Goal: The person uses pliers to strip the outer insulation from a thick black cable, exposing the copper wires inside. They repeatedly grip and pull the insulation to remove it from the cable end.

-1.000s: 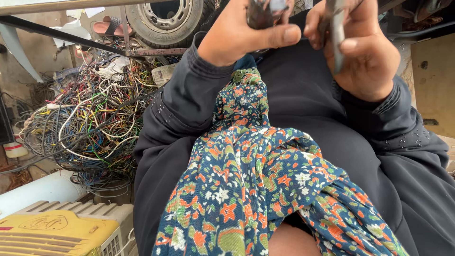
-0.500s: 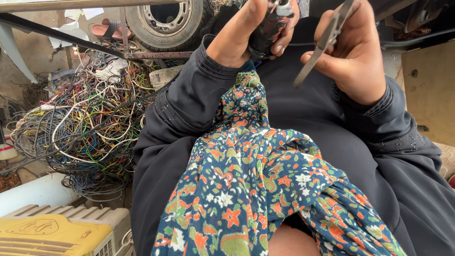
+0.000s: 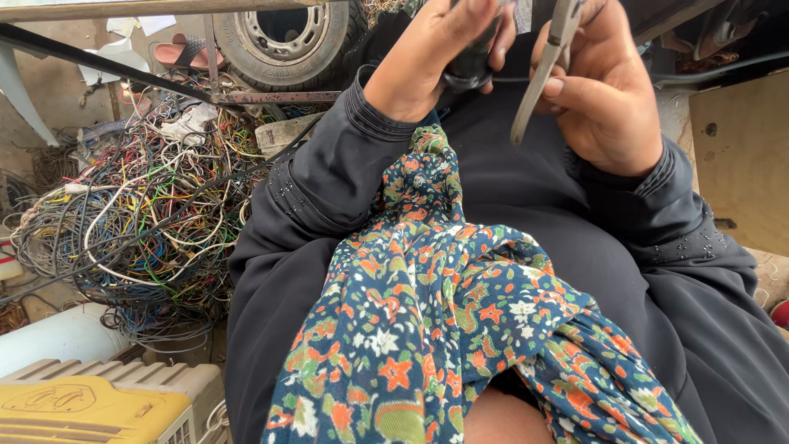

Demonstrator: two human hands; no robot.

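**Both hands busy at the top edge, above a cluttered yard floor**

Scrap covers the ground on the left side, and the person sits over it in dark sleeves. Nearest the camera, a flowered scarf (image 3: 444, 329) in blue, orange and green drapes down the lap, well below both sets of fingers. Down at the lower left corner lies a yellow and beige plastic casing (image 3: 99, 403), with a white pipe (image 3: 57, 337) just beyond it.

Higher up, the left hand (image 3: 427, 57) wraps its fingers tight around a dark cylindrical piece (image 3: 470, 66), whose lower end pokes out beneath the thumb. Just beside it, the right hand (image 3: 604, 90) closes its fingers around the handles of a grey metal cutting tool (image 3: 538, 78); one handle slants down and leftward past the fingertips, toward the dark piece. The tool's working end runs off the top edge, so I cannot tell whether it touches that piece.

Left of the left hand's fingers, well apart, sprawls a tangled heap of coloured wires (image 3: 140, 214). Beyond it stand a small tyre on its rim (image 3: 283, 37) and a pink sandal (image 3: 177, 51).
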